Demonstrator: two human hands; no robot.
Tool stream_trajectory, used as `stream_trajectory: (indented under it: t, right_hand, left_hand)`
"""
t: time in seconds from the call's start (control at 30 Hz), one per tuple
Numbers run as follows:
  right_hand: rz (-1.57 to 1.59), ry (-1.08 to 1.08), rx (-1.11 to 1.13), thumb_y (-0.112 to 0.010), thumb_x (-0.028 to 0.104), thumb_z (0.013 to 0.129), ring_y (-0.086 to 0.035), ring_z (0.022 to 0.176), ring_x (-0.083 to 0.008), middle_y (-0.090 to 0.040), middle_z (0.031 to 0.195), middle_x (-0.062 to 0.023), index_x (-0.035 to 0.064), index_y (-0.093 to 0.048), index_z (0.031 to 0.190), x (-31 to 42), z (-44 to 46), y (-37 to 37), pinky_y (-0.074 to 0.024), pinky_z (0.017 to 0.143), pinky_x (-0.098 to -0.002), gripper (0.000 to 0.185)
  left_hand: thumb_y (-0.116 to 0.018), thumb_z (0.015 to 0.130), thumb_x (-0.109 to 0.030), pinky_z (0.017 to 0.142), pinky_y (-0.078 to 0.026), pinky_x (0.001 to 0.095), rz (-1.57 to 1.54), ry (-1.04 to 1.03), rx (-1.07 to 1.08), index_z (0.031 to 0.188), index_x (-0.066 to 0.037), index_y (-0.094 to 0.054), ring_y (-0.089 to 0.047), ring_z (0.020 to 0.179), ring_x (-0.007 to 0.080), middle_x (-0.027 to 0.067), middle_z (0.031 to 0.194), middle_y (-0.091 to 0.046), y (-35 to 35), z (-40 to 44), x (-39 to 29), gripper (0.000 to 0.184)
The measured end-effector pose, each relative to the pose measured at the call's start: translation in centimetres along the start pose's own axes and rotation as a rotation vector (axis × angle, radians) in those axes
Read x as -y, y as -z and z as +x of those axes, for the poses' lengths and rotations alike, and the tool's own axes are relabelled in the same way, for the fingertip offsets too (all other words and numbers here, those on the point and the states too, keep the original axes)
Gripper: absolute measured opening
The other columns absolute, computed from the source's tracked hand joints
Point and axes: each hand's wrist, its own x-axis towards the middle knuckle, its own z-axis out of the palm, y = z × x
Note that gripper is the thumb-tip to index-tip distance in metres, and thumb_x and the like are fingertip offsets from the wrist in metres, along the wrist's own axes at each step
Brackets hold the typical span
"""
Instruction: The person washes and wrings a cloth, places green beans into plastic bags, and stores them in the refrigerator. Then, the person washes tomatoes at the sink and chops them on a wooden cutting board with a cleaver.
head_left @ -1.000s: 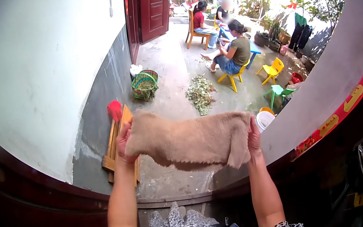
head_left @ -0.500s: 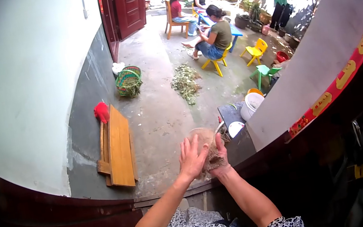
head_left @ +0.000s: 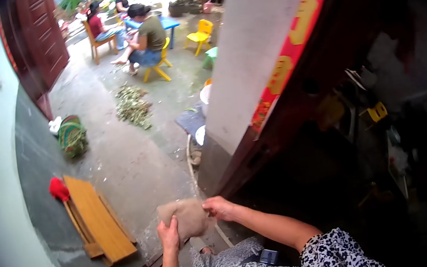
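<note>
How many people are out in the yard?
3: a person in red on a wooden chair, a person in olive on a yellow chair, and a person in black beyond them, partly hidden. The wall at right may hide others.

Dark Blotches on White

We wear a loose white top (head_left: 336, 254) scattered with dark, petal-like blotches, its short sleeves wide and softly creased. Our lower garment (head_left: 215, 266) has a finer dark-and-white print. A small, dark, boxy device (head_left: 268, 257) with a blue-grey face sits at our waist. Our left hand (head_left: 170, 235) and right hand (head_left: 219, 209) are bare.
</note>
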Motion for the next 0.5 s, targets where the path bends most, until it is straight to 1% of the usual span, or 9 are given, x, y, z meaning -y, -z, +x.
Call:
stream_trajectory:
  t: [0.1,0.2,0.27,0.3,0.33,0.37,0.4,0.43,0.5]
  right_hand:
    - [-0.052,-0.115,-0.125,-0.058,0.034,0.096,-0.066,0.09,-0.0215,-0.064,0.103,-0.0055,0.0127,-0.06,0.119,-2.1,-1.4,2.8,-0.0561,0.069,-0.0398,0.032]
    - [0.078,-0.219,-0.002,-0.054,0.044,0.097,-0.065,0.095,-0.026,-0.063,0.107,-0.0072,0.0154,-0.057,0.125,-4.2,-2.1,3.7,-0.0561,0.074,-0.0466,0.04]
    - [0.336,-0.174,0.082,-0.057,0.046,0.094,-0.064,0.096,-0.024,-0.064,0.108,-0.0072,0.0154,-0.059,0.122,-4.4,-2.9,4.2,-0.0553,0.078,-0.0422,0.041]
    - [0.506,-0.143,0.12,-0.058,0.047,0.093,-0.064,0.096,-0.0229,-0.064,0.108,-0.0072,0.0154,-0.061,0.12,-4.8,-3.4,4.4,-0.0549,0.08,-0.0399,0.042]
    - [0.478,-0.046,0.112,-0.059,0.048,0.092,-0.064,0.096,-0.0219,-0.065,0.108,-0.0072,0.0155,-0.062,0.118,-4.8,-4.2,4.8,-0.0545,0.083,-0.0377,0.042]
    - [0.043,0.246,0.15,-0.061,0.042,0.09,-0.064,0.096,-0.0208,-0.065,0.108,-0.0079,0.0135,-0.062,0.114,-1.0,-8.5,4.4,-0.0535,0.082,-0.0359,0.038]
    - [-0.372,0.542,0.064,-0.062,0.037,0.088,-0.063,0.096,-0.0196,-0.065,0.108,-0.0087,0.0116,-0.063,0.11,2.9,-12.8,4.0,-0.0524,0.081,-0.034,0.033]
    - [-0.587,0.768,-0.008,-0.065,0.037,0.083,-0.061,0.098,-0.0205,-0.064,0.108,-0.0092,0.0097,-0.062,0.109,4.1,-14.3,4.2,-0.0496,0.085,-0.0346,0.038]
    - [-0.892,1.191,-0.176,-0.07,0.039,0.073,-0.057,0.103,-0.0221,-0.061,0.108,-0.0102,0.006,-0.06,0.108,5.8,-17.2,4.6,-0.0441,0.092,-0.0357,0.049]
  left_hand:
    - [-0.063,0.09,-0.015,0.08,-0.053,0.0381,0.212,-0.07,0.085,0.115,0.003,-0.064,-0.069,0.092,0.0269,0.0164,0.099,-0.072,-2.4,-1.3,-0.5,0.031]
    - [-0.063,0.089,-0.02,0.081,-0.053,0.041,0.423,-0.041,0.24,0.122,0.002,-0.059,-0.069,0.096,0.0353,0.0228,0.101,-0.07,-5.5,-3.1,-1.5,0.04]
    - [-0.063,0.091,-0.025,0.08,-0.053,0.0429,0.527,-0.202,0.437,0.126,0.002,-0.056,-0.067,0.095,0.0392,0.0237,0.1,-0.069,-8.9,-4.7,-0.4,0.045]
    - [-0.062,0.092,-0.025,0.08,-0.053,0.0426,0.462,-0.215,0.517,0.125,0.002,-0.057,-0.068,0.093,0.0366,0.0223,0.101,-0.07,-10.2,-5.3,-0.8,0.043]
    - [-0.061,0.094,-0.025,0.08,-0.054,0.0423,0.395,-0.221,0.599,0.124,0.002,-0.057,-0.068,0.092,0.0341,0.0209,0.102,-0.07,-11.4,-5.9,-1.1,0.041]
    - [-0.059,0.095,-0.025,0.08,-0.054,0.0417,0.325,-0.211,0.632,0.124,0.002,-0.058,-0.069,0.091,0.0314,0.02,0.105,-0.07,-12.9,-5.1,-1.9,0.039]
    - [-0.055,0.099,-0.027,0.083,-0.054,0.0394,0.249,-0.172,0.622,0.122,0.001,-0.06,-0.068,0.095,0.0266,0.0183,0.112,-0.069,-13.9,-4.5,-2.9,0.037]
    - [-0.05,0.102,-0.029,0.086,-0.053,0.0371,0.173,-0.135,0.61,0.12,0.001,-0.063,-0.067,0.099,0.0218,0.0167,0.119,-0.068,-14.9,-3.9,-4.0,0.037]
    - [-0.044,0.103,-0.04,0.097,-0.046,0.0361,-0.444,-0.029,0.579,0.129,0.0,-0.057,-0.059,0.113,0.0239,0.0149,0.129,-0.062,-18.5,-3.7,-5.5,0.049]
